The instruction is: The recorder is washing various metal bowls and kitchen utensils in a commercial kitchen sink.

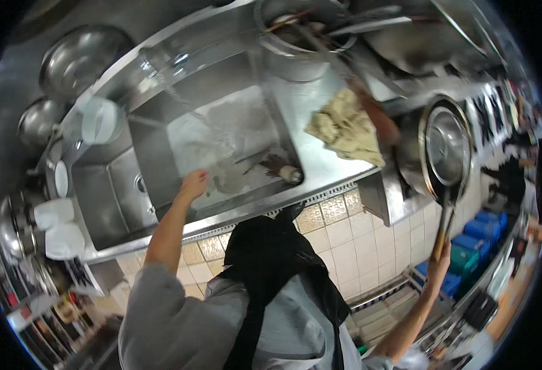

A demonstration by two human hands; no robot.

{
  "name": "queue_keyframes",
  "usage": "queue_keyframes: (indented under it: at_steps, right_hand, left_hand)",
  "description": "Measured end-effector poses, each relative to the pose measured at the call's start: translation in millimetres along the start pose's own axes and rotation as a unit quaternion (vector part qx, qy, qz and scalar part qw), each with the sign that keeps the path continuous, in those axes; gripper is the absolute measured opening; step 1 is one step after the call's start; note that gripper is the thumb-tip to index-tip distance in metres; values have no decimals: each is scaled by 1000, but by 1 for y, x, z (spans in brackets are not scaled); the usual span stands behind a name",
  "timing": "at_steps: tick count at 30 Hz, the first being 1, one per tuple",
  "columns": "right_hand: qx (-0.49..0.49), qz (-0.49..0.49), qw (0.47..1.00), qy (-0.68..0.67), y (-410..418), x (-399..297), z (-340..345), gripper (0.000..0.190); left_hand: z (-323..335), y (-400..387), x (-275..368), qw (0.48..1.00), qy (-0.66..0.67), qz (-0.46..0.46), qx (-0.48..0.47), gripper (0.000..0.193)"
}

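My left hand [194, 184] hovers over the front of a large stainless steel sink basin [153, 152], fingers curled, with nothing visible in it. Water runs from a faucet [148, 67] into the basin. A bundled bristle brush [282, 169], apparently bamboo, lies in the basin's front right corner. Out to the right, my right hand [442, 263] grips the wooden handle of a round metal pan [446, 148], perhaps a wok. The pan is tilted, and its inside faces right. Motion blur hides whether another vessel is nested in it.
A crumpled yellow cloth [345, 127] lies on the steel counter [312, 138] right of the sink. Behind it stands a deep pot [298, 64] holding utensils. Metal bowls [83, 60] and white plastic containers [63, 236] are at left. Blue crates [472, 240] stand right, by the tiled floor [358, 240].
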State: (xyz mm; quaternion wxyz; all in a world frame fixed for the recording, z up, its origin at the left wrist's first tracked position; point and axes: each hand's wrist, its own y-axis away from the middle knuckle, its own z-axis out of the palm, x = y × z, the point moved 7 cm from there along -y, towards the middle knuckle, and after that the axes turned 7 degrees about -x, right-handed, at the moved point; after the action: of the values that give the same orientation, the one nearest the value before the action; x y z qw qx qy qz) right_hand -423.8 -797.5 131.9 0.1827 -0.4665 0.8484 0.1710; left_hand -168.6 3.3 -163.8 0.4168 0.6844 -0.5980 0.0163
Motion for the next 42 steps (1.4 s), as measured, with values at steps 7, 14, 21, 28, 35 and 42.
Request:
queue_keyframes:
  at_steps: [7,14,21,28,35,42]
  right_hand:
    - [-55,273,942,-187,-13,-22,4,27]
    - [-37,91,995,-33,6,-75,-19,52]
    - [180,37,983,17,49,-150,-62,37]
    - [195,-162,959,-127,43,-257,9,32]
    - [-208,-179,951,-144,-24,-380,241,24]
    - [-190,-435,875,-98,-55,-550,337,43]
  left_hand:
    - [84,-84,54,999,-9,-17,-29,37]
    - [163,-137,104,975,-193,101,-53,39]
    - [115,-163,39,992,-94,53,-68,28]
    - [-19,-138,52,856,505,-109,-9,21]
    - [-73,-111,134,866,491,-92,-5,55]
    - [-125,-81,191,981,9,183,-68,37]
